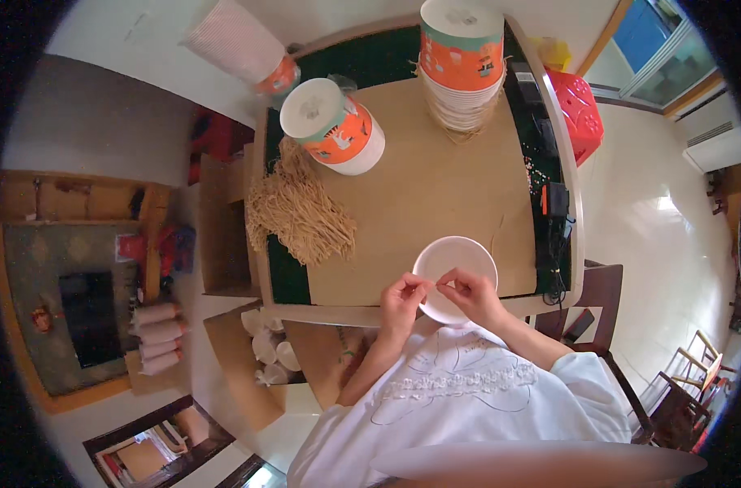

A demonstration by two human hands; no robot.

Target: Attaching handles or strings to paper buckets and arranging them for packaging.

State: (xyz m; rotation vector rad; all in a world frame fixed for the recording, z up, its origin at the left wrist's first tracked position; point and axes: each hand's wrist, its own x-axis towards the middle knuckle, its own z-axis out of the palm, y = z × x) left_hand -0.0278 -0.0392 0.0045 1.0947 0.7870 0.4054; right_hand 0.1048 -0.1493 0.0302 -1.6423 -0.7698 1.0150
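Note:
At the table's near edge stands a white round paper tub [458, 249], its inside facing up. My left hand [401, 302] is over the tub's left rim, thumb and fingertips pinched together. From the other side my right hand [471, 296] pinches above the middle of the tub, its fingertips close to the left ones. Whatever lies between the fingers is too small to make out. Left of the hands lies a loose heap of tan paper cords [301, 215]. Beyond it stands an upside-down paper tub [346, 134] with an orange and green band.
A tall stack of nested tubs [462, 63] with cords around it stands at the far right. Another stack [239, 45] leans at the far left. A black-and-orange device [554, 200] with cables lines the right edge. A red plastic stool [575, 114] stands beyond.

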